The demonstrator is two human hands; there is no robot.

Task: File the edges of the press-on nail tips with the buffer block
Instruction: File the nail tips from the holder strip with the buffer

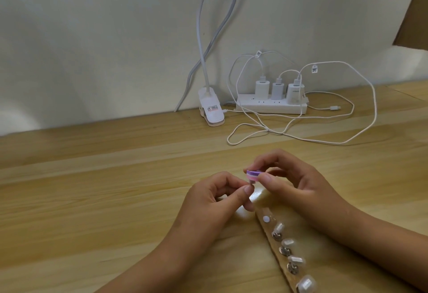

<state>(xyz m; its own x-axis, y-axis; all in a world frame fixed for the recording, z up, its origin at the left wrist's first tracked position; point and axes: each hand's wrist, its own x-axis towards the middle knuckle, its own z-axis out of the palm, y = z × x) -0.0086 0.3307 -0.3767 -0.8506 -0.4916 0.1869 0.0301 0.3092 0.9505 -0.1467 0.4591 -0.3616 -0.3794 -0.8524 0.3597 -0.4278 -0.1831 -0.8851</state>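
Filing here calls for short, light strokes, because the tip [251, 184] is almost wholly buried in the pinch of the left hand [215, 200]. Only a pale sliver shows between thumb and forefinger, so its tilt cannot be told. Those fingers are curled tight on it, holding it above the bench [115, 200], just beyond the far end of the strip [261, 217]. The right hand [294, 181] grasps the buffer [253, 174], a small purple-and-pink block, between thumb and fingertips. Its underside sits right at the tip's upper edge, though whether they touch is unclear.

To do this well, I would let more of the tip's edge out of the pinch so the buffer meets plastic, not skin. Keep the block flat to the edge, draw it one way along the curve, and turn the tip a little between passes. Press gently, as a thin tip will likely flex or slip out.

On the strip, four more tips [288, 243] stand on their mounts, and one white pad [266, 218] is bare. Keep the forearms clear of them.
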